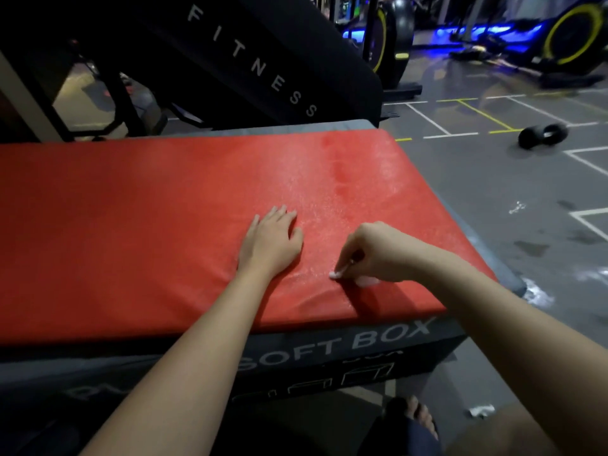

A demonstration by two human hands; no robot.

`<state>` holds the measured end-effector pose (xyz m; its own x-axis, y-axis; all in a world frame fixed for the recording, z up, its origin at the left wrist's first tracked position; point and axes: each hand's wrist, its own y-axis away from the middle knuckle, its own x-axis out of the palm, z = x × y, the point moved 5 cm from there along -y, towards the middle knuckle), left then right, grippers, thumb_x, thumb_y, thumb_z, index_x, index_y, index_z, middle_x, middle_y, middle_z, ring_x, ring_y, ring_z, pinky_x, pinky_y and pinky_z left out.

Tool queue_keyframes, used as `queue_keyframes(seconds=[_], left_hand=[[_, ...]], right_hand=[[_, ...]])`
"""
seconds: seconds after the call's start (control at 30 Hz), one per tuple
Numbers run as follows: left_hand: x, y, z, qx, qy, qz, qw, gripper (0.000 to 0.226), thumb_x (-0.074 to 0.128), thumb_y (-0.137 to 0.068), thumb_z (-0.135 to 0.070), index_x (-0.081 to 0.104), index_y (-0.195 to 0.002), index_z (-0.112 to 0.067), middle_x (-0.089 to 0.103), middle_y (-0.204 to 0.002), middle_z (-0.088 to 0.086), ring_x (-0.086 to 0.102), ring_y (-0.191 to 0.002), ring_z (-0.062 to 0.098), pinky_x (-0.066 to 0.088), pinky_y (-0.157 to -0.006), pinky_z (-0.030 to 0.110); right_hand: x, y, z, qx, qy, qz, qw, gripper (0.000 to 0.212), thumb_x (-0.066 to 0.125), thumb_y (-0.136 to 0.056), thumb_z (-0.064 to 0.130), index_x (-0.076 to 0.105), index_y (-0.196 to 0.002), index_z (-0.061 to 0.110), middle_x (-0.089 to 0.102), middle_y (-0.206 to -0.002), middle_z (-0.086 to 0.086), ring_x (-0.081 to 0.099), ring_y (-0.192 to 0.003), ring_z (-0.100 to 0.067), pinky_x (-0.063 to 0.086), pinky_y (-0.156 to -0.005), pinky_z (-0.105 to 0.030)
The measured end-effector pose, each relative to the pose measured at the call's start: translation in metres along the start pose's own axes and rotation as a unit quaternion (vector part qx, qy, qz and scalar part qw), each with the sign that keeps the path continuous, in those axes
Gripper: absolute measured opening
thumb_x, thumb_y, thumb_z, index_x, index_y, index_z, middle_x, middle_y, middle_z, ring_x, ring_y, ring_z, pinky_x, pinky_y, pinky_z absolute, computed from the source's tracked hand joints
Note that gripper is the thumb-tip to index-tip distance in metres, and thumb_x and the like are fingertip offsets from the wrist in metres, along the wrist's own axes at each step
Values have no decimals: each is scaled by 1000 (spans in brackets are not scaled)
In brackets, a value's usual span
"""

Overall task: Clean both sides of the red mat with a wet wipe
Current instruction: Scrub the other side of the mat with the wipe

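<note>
Fingers [279, 213] of the left hand [269, 241] lie straight and slightly spread, palm down, pressing flat on the red mat [148, 209]. Just to their right, the fingers [348, 255] of the right hand [371, 255] are curled downward and pinch a small bunched white wet wipe [335, 275] against the mat's surface, close to its near edge. A little more of the white shows under the heel of that hand.

Beyond both sets of fingers, a paler, speckled damp sheen runs across the mat toward its far right corner. Left of the left fingers the red looks dull and even.

The mat lies flat on top of a dark box [329, 357] printed with "SOFT BOX", whose front face sits below the wrists. Right of the right fingers, past the mat's edge, is grey floor [493, 179] with painted lines; a black dumbbell [543, 134] lies on it well beyond. Far ahead of the left fingers, a black pad [263, 60] lettered "FITNESS" leans upward. Nearer than the hands, a bare foot [418, 413] and a small white scrap [482, 411] are on the floor.
</note>
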<state>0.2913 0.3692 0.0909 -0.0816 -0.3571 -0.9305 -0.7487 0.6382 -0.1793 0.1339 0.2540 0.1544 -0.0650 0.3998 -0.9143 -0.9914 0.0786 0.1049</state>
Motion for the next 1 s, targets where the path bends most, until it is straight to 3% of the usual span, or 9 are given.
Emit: queue_keyframes(seconds=[0.1,0.3,0.47,0.53,0.6,0.7,0.77,0.9,1.0], left_hand=[[-2,2,-1,-11,2,-8,1000,54,41,-101,-42,44,-152,-27,27,-166,2,16,-155,16,8,-127,41],[-4,2,2,-51,-41,21,998,61,33,-102,-48,29,-159,-26,16,-169,5,8,-156,19,2,-127,47],[-2,-2,2,-49,-63,46,996,61,32,-103,-50,26,-160,-29,17,-169,1,11,-156,18,6,-127,45],[-5,-6,5,-42,-79,46,995,61,34,-101,-53,30,-158,-31,22,-168,0,18,-155,19,13,-126,44],[-12,-13,7,-23,-107,46,993,59,39,-98,-58,40,-152,-34,36,-161,-2,30,-148,21,27,-119,42],[-26,-33,12,7,-119,50,992,44,45,-97,-56,58,-133,-35,54,-135,-3,45,-131,22,39,-105,43],[-34,-51,21,10,-103,29,994,37,47,-98,-50,63,-126,-31,58,-127,0,50,-125,24,41,-102,43],[-31,-85,47,23,-127,-10,992,44,47,-100,-45,56,-138,-25,54,-141,3,47,-132,25,37,-108,44],[-12,-100,66,-3,-87,31,996,55,38,-104,-48,37,-155,-28,29,-165,-2,20,-153,16,13,-125,45]], right_hand=[[-1,-4,0,-5,-16,66,998,21,80,-75,53,81,-87,36,74,-77,16,64,-71,0,47,-59,-18],[-16,-45,-27,21,-51,-110,992,21,82,-78,43,80,-84,23,70,-65,6,64,-60,-3,39,-53,-13],[-12,-43,-23,0,-17,34,999,22,81,-73,53,80,-85,35,73,-73,13,64,-68,0,44,-56,-16],[-12,-49,-26,-5,-45,41,998,23,80,-74,54,80,-85,34,73,-71,12,63,-66,0,46,-59,-21],[-17,-64,-33,5,-66,-37,997,22,81,-77,48,81,-85,27,72,-68,4,63,-63,-4,43,-58,-23],[-26,-88,-46,19,-33,-141,989,24,81,-80,40,81,-92,20,71,-75,2,63,-69,-12,36,-56,-14],[-31,-95,-51,28,-46,-111,992,24,82,-78,44,81,-90,24,66,-67,11,57,-60,-1,35,-50,-8],[-26,-92,-47,-5,-44,61,997,21,82,-73,52,80,-84,34,65,-56,14,51,-51,4,37,-51,-15],[-23,-110,-53,-8,-78,3,997,21,82,-77,48,80,-82,28,69,-63,1,55,-55,-3,38,-53,-17]])
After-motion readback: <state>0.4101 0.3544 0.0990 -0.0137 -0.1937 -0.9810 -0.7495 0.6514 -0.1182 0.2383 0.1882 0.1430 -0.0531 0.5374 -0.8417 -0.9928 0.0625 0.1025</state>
